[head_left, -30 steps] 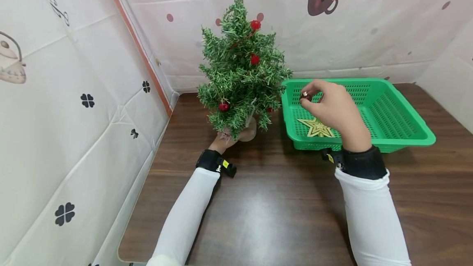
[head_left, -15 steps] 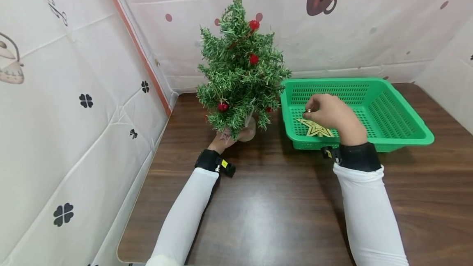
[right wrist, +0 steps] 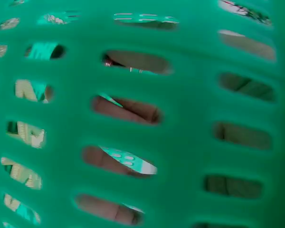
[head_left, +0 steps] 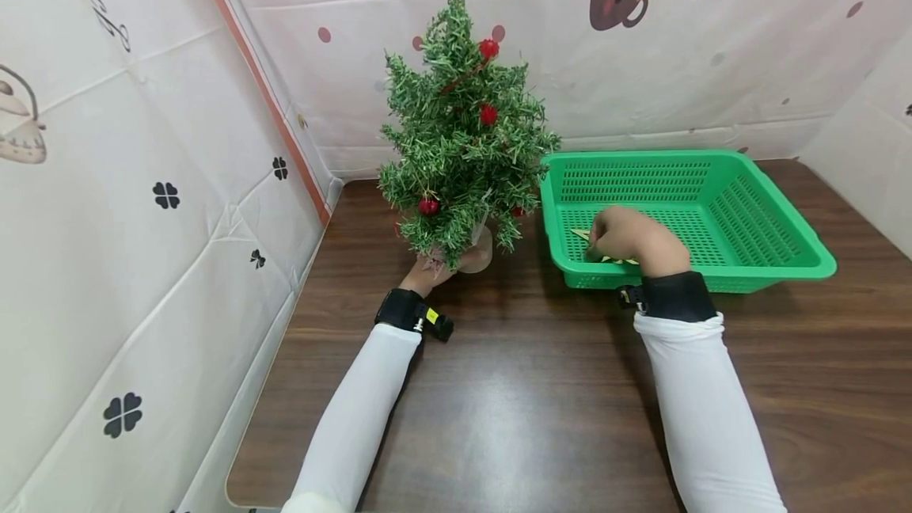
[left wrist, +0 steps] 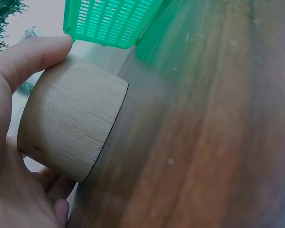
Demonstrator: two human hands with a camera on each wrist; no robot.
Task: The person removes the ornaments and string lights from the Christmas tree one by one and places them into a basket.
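A small green Christmas tree [head_left: 466,141] with red balls [head_left: 489,47] stands on the brown table. My left hand [head_left: 430,269] grips its round wooden base [left wrist: 71,128], thumb [left wrist: 33,57] over the top edge. My right hand [head_left: 621,234] is down inside the green basket [head_left: 784,260], fingers curled at the floor over a gold star [head_left: 580,234] that is mostly hidden. The small red ornament it carried is hidden under the fingers in the head view. In the right wrist view, fingers [right wrist: 128,109] show through the slots of the basket wall [right wrist: 190,95].
The basket sits right of the tree, its corner [left wrist: 109,21] close to the base. Patterned white sheets wall in the left, back and right sides. Bare dark table [head_left: 534,402] stretches towards me, in front of tree and basket.
My right hand, pinching a small red ornament, has dropped from above the basket rim down to the basket floor over the star. The left hand and the tree have stayed put.
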